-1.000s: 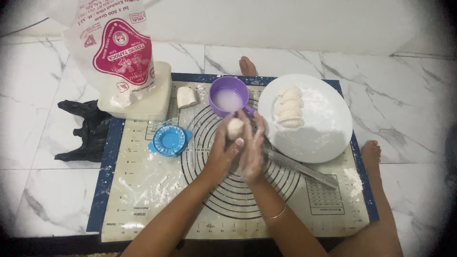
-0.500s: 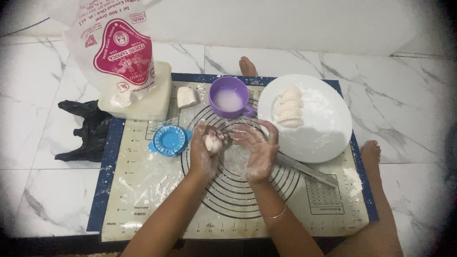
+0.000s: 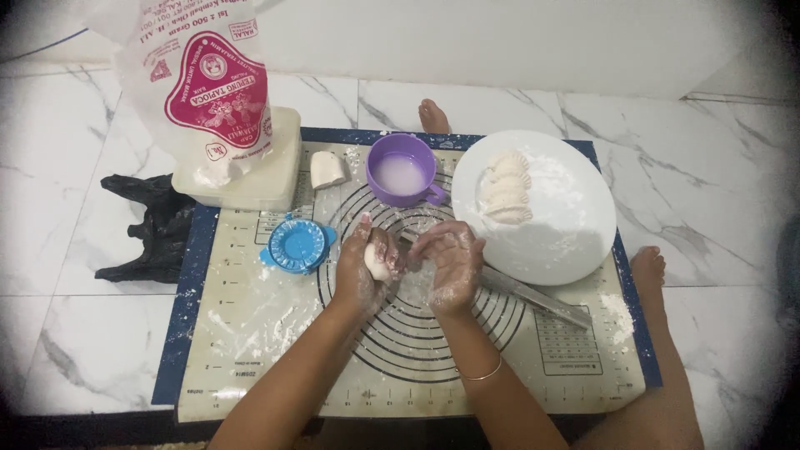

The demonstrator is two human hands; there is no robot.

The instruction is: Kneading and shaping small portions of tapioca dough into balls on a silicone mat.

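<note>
Clear flour bag (image 3: 200, 92) — red label, upper left

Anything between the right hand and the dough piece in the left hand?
Nothing visible. The dough piece sits in the left hand; the right hand is open beside it, with only bare baking mat showing in the gap. The purple cup stands further back.

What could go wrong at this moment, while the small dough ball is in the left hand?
1. The dough ball sits in the floury left hand alone; the right hand is open beside it, so it might slip onto the mat.
2. The purple cup of whitish liquid stands just beyond the hands; a forward reach might tip it.
</note>
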